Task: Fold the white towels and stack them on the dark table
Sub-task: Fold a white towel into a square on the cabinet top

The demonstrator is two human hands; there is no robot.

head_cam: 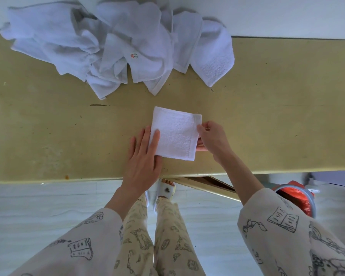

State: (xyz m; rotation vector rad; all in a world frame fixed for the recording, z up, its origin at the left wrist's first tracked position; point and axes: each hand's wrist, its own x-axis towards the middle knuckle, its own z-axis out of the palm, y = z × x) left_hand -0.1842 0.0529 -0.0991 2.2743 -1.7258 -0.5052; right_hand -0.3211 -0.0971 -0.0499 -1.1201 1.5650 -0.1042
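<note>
A small folded white towel (175, 132) lies on the yellowish table (48, 126), near its front edge. My left hand (144, 154) lies flat with straight fingers, its thumb pressing the towel's left edge. My right hand (212, 139) pinches the towel's right edge, thumb on top and fingers underneath. A heap of unfolded white towels (118, 44) sits at the back of the table against the wall.
The table's front edge runs just below my hands. Under it are a slanted table brace (205, 185), a red and grey container (299, 198) on the floor at right, and my legs and a slipper (165, 189).
</note>
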